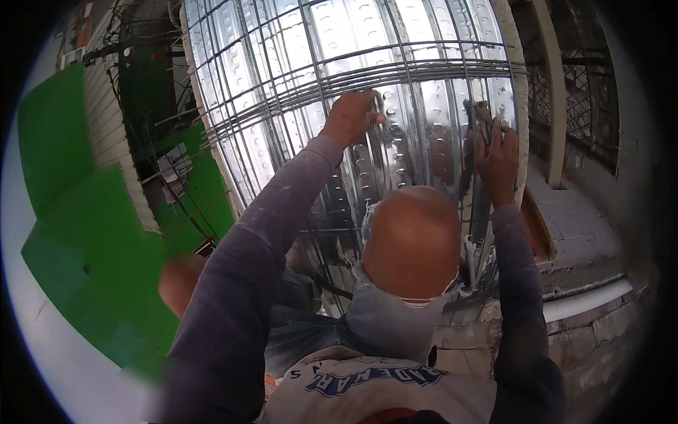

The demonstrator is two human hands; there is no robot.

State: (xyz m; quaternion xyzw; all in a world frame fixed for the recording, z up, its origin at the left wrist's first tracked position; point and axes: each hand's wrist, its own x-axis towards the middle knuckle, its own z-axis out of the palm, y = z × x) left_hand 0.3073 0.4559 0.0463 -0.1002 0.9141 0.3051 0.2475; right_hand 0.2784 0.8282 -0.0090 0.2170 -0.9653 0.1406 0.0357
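Steel reinforcing bars (pixel 431 69) cross in a grid over a shiny corrugated metal deck (pixel 353 25). Just below a tight bundle of these bars is my left hand (pixel 347 119), its fingers curled together at a bar crossing. Whatever lies between those fingers is too small to make out. My right hand (pixel 498 166), at the deck's right side, is closed around a dark hand tool (pixel 483 113) with a brownish head, which looks like pincers. The tool's head points away from me, low over the deck, and my fingers hide part of its handles.
My bare knee (pixel 415 240) rises between my arms over the deck. A concrete edge (pixel 521 42) borders the deck at right, with a white pipe (pixel 590 300) beyond it. At left the deck drops off toward a green surface (pixel 92 261) and loose bars.
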